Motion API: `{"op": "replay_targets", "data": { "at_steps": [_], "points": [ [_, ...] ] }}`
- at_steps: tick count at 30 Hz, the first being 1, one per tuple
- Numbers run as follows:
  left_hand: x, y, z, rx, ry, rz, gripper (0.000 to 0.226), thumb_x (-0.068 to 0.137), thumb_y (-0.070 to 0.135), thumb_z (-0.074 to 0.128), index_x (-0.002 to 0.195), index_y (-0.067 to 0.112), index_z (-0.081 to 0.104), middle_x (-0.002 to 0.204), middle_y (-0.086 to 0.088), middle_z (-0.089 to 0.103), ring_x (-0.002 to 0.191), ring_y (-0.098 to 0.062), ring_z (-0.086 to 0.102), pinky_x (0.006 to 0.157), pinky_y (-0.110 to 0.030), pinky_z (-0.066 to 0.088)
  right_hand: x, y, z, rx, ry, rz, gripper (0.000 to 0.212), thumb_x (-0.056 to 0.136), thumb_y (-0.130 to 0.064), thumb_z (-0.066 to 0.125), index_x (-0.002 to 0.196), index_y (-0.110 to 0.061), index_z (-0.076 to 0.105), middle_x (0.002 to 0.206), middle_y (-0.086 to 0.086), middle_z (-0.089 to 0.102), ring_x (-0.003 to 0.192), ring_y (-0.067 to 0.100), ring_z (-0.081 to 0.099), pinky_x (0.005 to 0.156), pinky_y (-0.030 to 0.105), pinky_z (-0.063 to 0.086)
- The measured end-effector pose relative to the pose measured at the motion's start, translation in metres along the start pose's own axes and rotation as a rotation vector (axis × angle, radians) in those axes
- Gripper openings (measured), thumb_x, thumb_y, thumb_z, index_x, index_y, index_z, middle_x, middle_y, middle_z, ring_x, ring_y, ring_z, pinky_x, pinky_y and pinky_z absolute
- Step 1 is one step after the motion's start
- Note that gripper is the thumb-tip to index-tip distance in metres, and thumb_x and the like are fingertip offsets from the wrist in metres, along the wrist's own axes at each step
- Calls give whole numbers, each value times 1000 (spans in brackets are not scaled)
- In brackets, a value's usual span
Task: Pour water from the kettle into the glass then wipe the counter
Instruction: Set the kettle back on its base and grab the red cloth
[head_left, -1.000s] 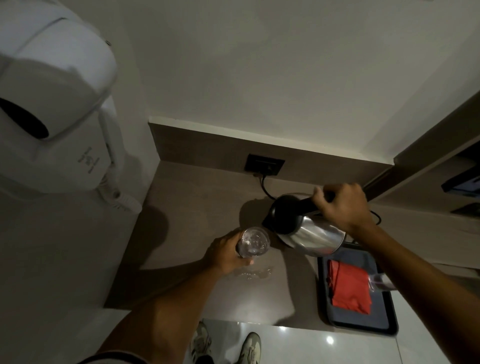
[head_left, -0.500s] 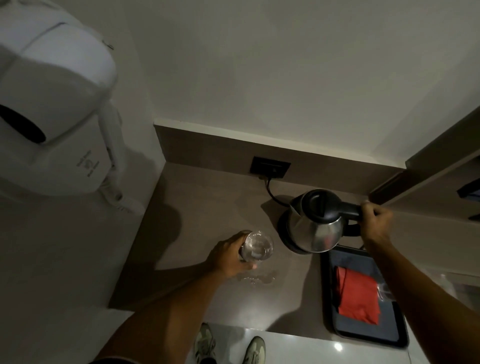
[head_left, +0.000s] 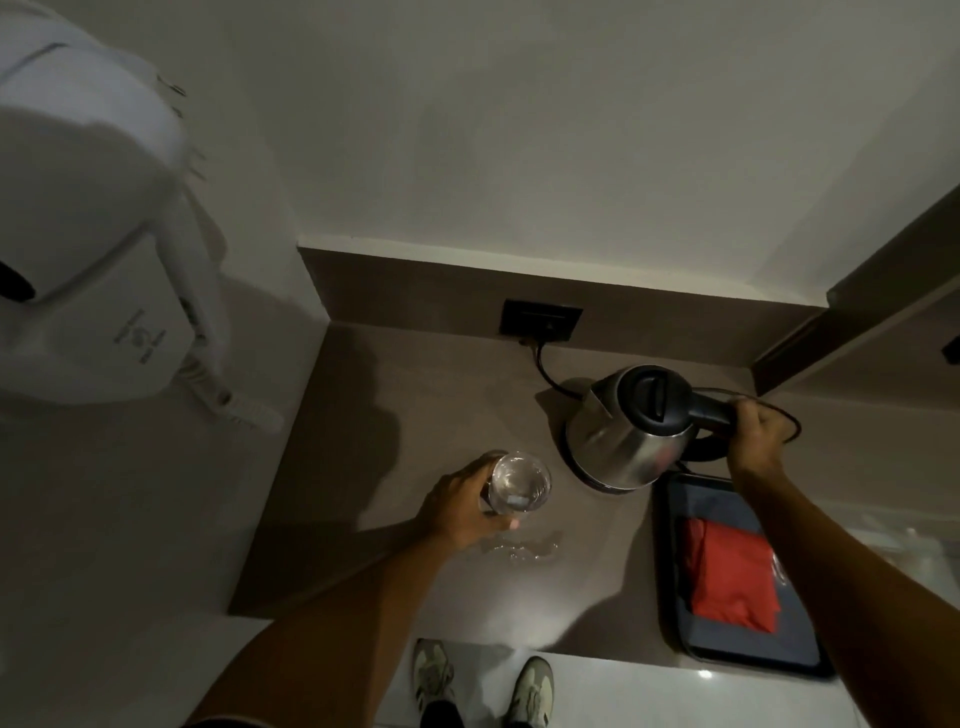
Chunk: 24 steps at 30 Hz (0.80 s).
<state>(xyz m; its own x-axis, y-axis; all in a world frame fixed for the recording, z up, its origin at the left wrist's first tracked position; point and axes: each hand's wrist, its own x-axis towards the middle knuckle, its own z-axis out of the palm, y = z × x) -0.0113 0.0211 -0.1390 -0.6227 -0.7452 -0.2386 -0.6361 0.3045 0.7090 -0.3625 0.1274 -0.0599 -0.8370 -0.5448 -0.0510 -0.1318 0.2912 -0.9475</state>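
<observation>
Brushed steel catches the dim light on the round electric kettle with a black lid and black handle (head_left: 631, 423), which stands upright on its base at the back right of the brown stone-look desk (head_left: 405, 395), its cord running to the dark wall socket (head_left: 540, 322) behind it. The right hand (head_left: 756, 434) has its grip clenched around the kettle's handle. Left of the kettle and apart from it, the clear round drinking glass (head_left: 519, 482) holds water and stands on the desk, with the left hand (head_left: 457, 506) wrapped around its side in a grasping grip. Just in front of the glass a small puddle of spilled water (head_left: 519, 548) shines on the desk. Right of the puddle, just in front of the kettle, lies a dark rectangular tray (head_left: 675, 571) carrying a folded red cloth (head_left: 727, 571). A white wall-mounted hair dryer (head_left: 88, 249) hangs at the far left. Two pale sneakers (head_left: 483, 680) show on the floor below the desk's edge.
</observation>
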Motion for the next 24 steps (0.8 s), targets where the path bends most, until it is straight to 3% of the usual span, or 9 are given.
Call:
{"op": "replay_targets", "data": {
  "at_steps": [3, 6, 10, 13, 16, 18, 21, 24],
  "points": [
    [0, -1, 1, -3, -8, -3, 98, 55, 60, 86, 137, 51, 34, 125, 12, 68, 104, -13, 67, 88, -37, 58, -5, 3, -3, -4, 1, -9, 30, 81, -38, 44, 62, -16, 52, 52, -9, 55, 50, 1, 48, 53, 26, 40],
    [0, -2, 2, -8, 1, -10, 98, 54, 59, 86, 137, 52, 35, 117, 14, 70, 98, -10, 68, 82, -29, 55, -8, -2, -2, -102, -22, -70, 48, 97, -43, 41, 73, -5, 57, 70, 13, 54, 66, 21, 52, 63, 34, 42],
    [0, -3, 5, -19, 6, 0, 97, 54, 55, 88, 137, 49, 38, 117, 15, 69, 96, -8, 67, 83, -30, 55, -26, -16, -6, -136, 48, -92, 43, 100, -48, 35, 99, -10, 54, 93, 11, 58, 82, 17, 54, 65, 23, 43],
    [1, -4, 7, -26, 11, 18, 95, 56, 50, 90, 138, 44, 42, 121, 10, 69, 101, -12, 67, 86, -31, 56, -59, 11, -20, -259, 106, -92, 52, 97, -55, 40, 124, -12, 47, 120, 13, 55, 106, 21, 54, 86, 34, 47],
    [2, -4, 8, -25, 15, 27, 94, 57, 49, 91, 137, 45, 42, 121, 10, 69, 100, -12, 68, 85, -31, 56, -100, 63, -41, -701, 84, 10, 71, 87, -67, 41, 140, -20, 37, 148, 14, 37, 133, 36, 34, 105, 57, 31],
    [1, -3, 6, -23, 12, 30, 93, 55, 53, 88, 135, 48, 40, 116, 15, 69, 95, -9, 68, 83, -31, 57, -122, 93, -52, -888, 6, 94, 83, 81, -72, 35, 148, -26, 25, 160, 10, 15, 142, 39, 16, 107, 66, 16],
    [-1, -1, 5, -40, 10, 28, 94, 53, 57, 85, 133, 54, 35, 107, 23, 65, 87, -3, 66, 78, -23, 53, -137, 122, -56, -996, -146, 152, 92, 75, -82, 24, 152, -34, 5, 163, 3, -5, 146, 36, 3, 107, 67, 11],
    [-2, -1, 5, -55, 10, 30, 93, 55, 55, 86, 133, 53, 36, 111, 19, 68, 87, -2, 65, 75, -19, 50, -140, 129, -50, -996, -149, 169, 94, 75, -84, 15, 152, -33, -3, 163, 4, -9, 146, 39, 4, 107, 69, 15]
  ]
}}
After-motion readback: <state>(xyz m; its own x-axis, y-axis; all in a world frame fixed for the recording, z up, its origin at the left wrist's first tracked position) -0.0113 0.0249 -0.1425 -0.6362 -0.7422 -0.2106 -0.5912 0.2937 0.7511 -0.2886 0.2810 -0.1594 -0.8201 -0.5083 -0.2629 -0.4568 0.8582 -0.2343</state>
